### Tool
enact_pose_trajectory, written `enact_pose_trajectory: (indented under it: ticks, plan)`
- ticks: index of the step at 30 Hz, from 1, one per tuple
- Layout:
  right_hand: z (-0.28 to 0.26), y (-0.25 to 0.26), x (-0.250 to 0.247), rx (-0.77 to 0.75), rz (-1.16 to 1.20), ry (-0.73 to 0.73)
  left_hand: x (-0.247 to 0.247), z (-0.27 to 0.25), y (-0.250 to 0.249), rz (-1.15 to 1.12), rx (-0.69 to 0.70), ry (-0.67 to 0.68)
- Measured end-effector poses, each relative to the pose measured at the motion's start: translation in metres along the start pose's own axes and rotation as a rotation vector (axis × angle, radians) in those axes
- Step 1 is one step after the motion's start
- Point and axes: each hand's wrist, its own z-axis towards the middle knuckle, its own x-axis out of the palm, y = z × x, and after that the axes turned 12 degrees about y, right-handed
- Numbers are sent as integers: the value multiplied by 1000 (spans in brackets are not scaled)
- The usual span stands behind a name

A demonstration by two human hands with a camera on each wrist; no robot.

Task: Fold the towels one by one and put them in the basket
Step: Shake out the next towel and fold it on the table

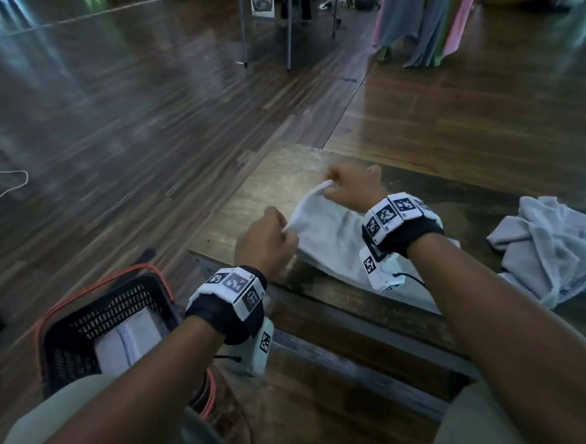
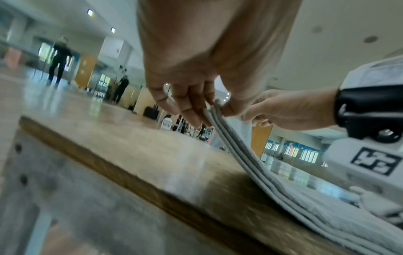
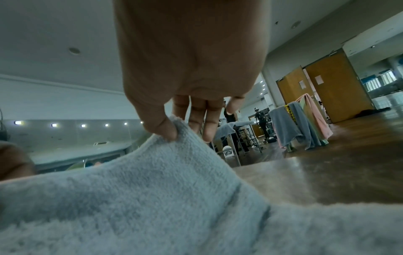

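Grey towel (image 1: pixel 323 233) on table (image 1: pixel 249 204); left hand (image 1: pixel 265 244), right hand (image 1: pixel 351 184) pinch its raised corners.

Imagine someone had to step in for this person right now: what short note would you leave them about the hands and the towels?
Left hand: pinches the near corner of the pale towel.
Right hand: pinches the far corner of the same end.
That towel lies on the wooden table, already in several layers, its pinched end lifted.
Done: one folded towel sits in the black basket, down left of the table.
Left: finish this fold, basket it, then fold the crumpled towel lying to the right.
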Motion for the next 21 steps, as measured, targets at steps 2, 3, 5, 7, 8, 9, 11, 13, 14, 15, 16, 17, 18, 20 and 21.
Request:
enact_pose_trajectory:
  ticks: [2,3,5,7,8,9,11,13,14,15,16,17,18,20,21]
  plan:
    - [-8,-1,-17,-8,71,-49,-12,-3,-1,-54,118,-124]
    - [-13,-3,-25,-13,94,-58,-17,-5,-2,-96,175,-158]
    - [-25,-9,-38,-41,138,-71,-23,-10,-7,-167,270,-188]
    - [-39,-17,-47,-72,167,-81,-24,-17,-16,-220,360,-197]
    - [-45,-23,-50,-76,195,-73,-22,-20,-21,-237,402,-199]
    - [-51,-29,-51,-71,243,-52,-19,-22,-26,-252,439,-194]
    - [-61,-44,-52,-52,385,-14,-8,-27,-36,-276,494,-163]
    - [-70,-60,-51,-13,525,-7,5,-30,-47,-281,533,-124]
    - [-74,-66,-50,15,584,-4,13,-31,-53,-276,548,-101]
    - [-77,-71,-49,42,624,11,20,-33,-58,-268,565,-78]
    - [-80,-76,-48,63,640,36,27,-34,-64,-253,588,-56]
    - [-83,-80,-47,92,639,61,33,-35,-69,-228,615,-38]
    - [-85,-85,-46,126,637,71,40,-35,-74,-192,639,-22]
    - [-89,-97,-45,200,639,63,52,-36,-84,-105,663,17]
    - [-90,-103,-44,231,638,66,58,-37,-89,-68,663,41]
